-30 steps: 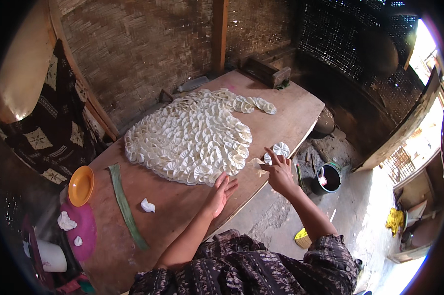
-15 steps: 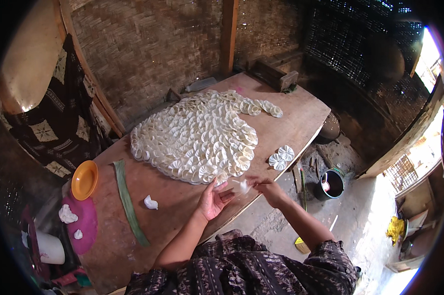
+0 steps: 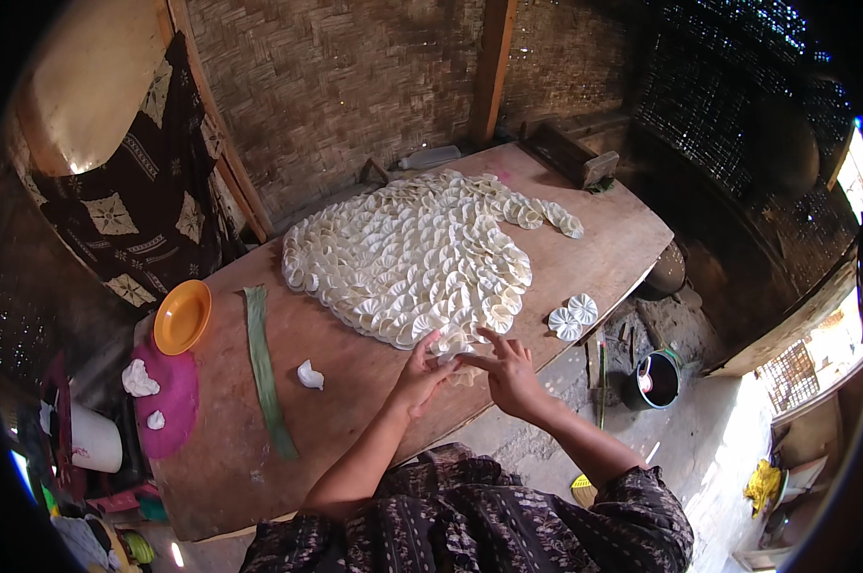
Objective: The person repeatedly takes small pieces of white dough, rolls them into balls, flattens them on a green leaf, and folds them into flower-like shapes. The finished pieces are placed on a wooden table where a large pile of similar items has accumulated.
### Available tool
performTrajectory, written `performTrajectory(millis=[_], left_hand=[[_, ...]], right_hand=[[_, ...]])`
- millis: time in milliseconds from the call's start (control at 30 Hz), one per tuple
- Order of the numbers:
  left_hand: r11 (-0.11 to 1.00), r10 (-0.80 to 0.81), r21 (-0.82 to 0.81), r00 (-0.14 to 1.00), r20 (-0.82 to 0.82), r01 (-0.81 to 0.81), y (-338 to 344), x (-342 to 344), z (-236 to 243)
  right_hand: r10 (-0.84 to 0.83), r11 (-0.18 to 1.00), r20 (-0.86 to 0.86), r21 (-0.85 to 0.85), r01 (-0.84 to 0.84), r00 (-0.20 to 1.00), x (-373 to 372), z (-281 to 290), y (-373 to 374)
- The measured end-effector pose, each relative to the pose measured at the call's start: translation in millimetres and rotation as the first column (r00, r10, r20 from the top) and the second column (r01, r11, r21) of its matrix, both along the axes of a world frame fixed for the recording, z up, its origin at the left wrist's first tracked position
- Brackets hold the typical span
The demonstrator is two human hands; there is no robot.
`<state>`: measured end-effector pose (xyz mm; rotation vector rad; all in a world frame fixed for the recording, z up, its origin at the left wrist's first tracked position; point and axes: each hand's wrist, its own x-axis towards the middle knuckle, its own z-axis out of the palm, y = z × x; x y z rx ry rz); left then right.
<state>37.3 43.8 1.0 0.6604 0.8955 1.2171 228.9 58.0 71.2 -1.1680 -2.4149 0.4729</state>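
Left hand (image 3: 420, 382) and right hand (image 3: 510, 374) had converged, seemingly sharing a pale piece (image 3: 464, 376) by the counter's (image 3: 226, 468) near edge; grips unclear.

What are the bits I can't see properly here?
Head view, all three:
Pale piece between left hand and right hand: partly hidden by them, full shape unclear.
Tabletop beneath the white discs: covered by their pile.
Bottom of the dark bucket: lost in shadow.
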Motion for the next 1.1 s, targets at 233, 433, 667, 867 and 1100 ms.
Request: performTrajectory(millis=[233,433,667,867,1100], left_hand=[[0.900,0.286,0.432,0.677,-0.679,0.053,-1.8,0.1,2.8],[0.921,0.249,0.389,0.794,-0.555,-0.016,-2.7,3.6,0.8],[0.894,0.367,0.438,0.707,-0.604,-0.090,-7.3,9.0,1.9],[0.908,0.376,0.394,0.687,-0.622,-0.139,-1.2,7.9,5.7],[0.914,0.345,0.393,0.701,-0.624,-0.100,13.6,-6.6,-1.1]], right_hand=[[0.090,0.989,-0.084,-0.108,-0.099,0.992,6.0,-19.6,11.7],[-0.150,0.799,-0.566,-0.552,-0.237,0.811,4.2,-29.0,28.8],[-0.085,0.885,-0.482,-0.439,-0.156,0.872,-16.3,-32.9,27.5],[0.056,0.967,-0.445,-0.200,-0.160,0.894,-29.9,-18.0,32.2],[0.002,0.944,-0.392,-0.303,-0.131,0.920,-33.9,-35.9,72.0]])
